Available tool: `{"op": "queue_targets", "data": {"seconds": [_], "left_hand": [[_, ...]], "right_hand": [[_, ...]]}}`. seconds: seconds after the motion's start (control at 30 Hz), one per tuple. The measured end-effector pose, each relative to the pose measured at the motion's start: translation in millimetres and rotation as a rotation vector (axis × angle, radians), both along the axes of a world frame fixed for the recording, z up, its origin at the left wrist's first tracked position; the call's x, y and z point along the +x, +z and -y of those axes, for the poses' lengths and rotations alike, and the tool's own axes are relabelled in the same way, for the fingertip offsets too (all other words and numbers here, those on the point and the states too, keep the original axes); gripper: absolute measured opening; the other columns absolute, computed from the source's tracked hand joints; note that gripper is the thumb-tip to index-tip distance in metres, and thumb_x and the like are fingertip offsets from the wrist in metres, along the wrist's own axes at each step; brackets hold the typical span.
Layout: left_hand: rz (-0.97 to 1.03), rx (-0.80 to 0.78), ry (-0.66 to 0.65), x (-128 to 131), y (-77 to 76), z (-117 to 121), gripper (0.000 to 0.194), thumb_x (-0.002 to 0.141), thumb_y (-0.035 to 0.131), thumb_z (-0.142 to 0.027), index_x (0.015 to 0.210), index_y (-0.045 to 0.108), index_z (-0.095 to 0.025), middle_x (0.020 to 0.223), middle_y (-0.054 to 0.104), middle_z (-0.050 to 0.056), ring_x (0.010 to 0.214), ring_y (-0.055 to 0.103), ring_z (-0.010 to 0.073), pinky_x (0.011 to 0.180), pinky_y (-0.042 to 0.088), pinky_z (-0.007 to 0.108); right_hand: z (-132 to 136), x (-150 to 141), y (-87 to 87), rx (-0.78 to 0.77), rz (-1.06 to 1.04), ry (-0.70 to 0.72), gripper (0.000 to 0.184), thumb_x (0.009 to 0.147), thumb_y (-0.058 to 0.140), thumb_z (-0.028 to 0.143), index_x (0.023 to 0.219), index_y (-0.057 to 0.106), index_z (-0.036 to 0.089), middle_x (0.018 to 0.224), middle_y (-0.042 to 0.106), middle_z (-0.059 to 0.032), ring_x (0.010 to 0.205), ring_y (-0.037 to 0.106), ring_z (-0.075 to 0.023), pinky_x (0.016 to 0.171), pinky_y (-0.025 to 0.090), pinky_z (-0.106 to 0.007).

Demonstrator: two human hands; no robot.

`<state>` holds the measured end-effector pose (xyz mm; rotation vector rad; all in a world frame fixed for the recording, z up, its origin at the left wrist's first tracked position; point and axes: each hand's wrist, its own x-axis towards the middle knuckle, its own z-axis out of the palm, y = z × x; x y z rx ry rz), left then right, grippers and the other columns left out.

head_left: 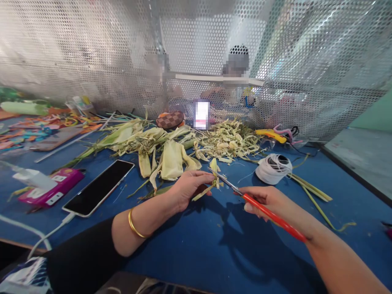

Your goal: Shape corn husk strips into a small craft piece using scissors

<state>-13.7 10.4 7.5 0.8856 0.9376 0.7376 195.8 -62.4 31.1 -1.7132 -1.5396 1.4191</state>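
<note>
My left hand (pixel 189 186) is closed in a pinch on a small folded strip of pale green leaf (pixel 213 179), held just above the blue table (pixel 196 249). My right hand (pixel 266 200) grips red-handled scissors (pixel 260 206). The metal blades point left and meet the leaf piece at my left fingertips. A gold bangle (pixel 134 224) sits on my left wrist. Behind my hands lies a heap of leaves and husks (pixel 159 147), and further right a pile of shredded leaf trimmings (pixel 228 141).
A phone (pixel 99 187) on a white cable lies left, beside a pink packet (pixel 50 188). A roll of white string (pixel 273 168) sits right. Yellow tool (pixel 271 134), checkered pouch (pixel 170 119) and coloured scraps (pixel 36 124) lie further back. Perforated metal screen (pixel 306 61) walls the table; people sit behind it.
</note>
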Motion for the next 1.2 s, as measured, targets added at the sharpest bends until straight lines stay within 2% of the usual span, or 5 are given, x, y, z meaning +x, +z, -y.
{"op": "queue_targets", "data": {"seconds": [0.23,0.47,0.87,1.0,1.2], "left_hand": [[-0.006,0.005,-0.018,-0.7,-3.2,-0.6,0.009,0.068,0.073,-0.022,0.067,0.069,-0.014,0.056,0.062,-0.001,0.046,0.056,0.0082,0.050,0.044,0.019],[-0.002,0.013,-0.025,-0.6,-3.3,-1.2,0.013,0.065,0.076,-0.024,0.066,0.068,-0.013,0.057,0.061,-0.001,0.048,0.055,0.0083,0.053,0.046,0.021],[-0.005,0.021,-0.034,-1.6,-6.4,-3.2,0.014,0.070,0.074,-0.026,0.074,0.069,-0.013,0.066,0.067,0.001,0.049,0.059,0.0085,0.054,0.046,0.021],[0.027,0.051,-0.060,-1.9,-6.0,-3.5,0.015,0.075,0.070,-0.028,0.082,0.070,-0.015,0.081,0.071,0.005,0.061,0.064,0.0110,0.053,0.045,0.020],[0.030,0.075,-0.008,-1.1,-4.7,-2.9,0.011,0.073,0.064,-0.015,0.081,0.071,-0.013,0.075,0.070,0.006,0.061,0.062,0.0107,0.056,0.046,0.020]], "right_hand": [[-2.7,3.1,-13.5,0.002,-0.105,-0.022,0.053,0.062,0.076,0.042,0.110,0.069,0.019,0.054,0.046,0.0058,0.047,0.036,-0.0071,0.043,0.030,-0.021],[-4.0,4.3,-17.7,0.012,-0.124,-0.048,0.051,0.061,0.075,0.048,0.101,0.071,0.017,0.059,0.051,0.0031,0.044,0.038,-0.0069,0.040,0.032,-0.021],[5.0,-9.6,-10.1,0.134,-0.103,-0.109,0.034,0.062,0.075,0.046,0.080,0.073,0.017,0.042,0.036,0.0078,0.039,0.030,-0.0059,0.039,0.021,-0.022],[1.1,-9.1,-14.8,0.235,-0.088,-0.192,0.045,0.059,0.077,0.046,0.093,0.071,0.017,0.047,0.044,0.0066,0.041,0.034,-0.0069,0.040,0.026,-0.023],[-4.0,-7.8,-25.1,0.343,-0.033,-0.234,0.049,0.057,0.077,0.048,0.095,0.071,0.017,0.057,0.054,0.0032,0.048,0.041,-0.0094,0.043,0.032,-0.023]]}}
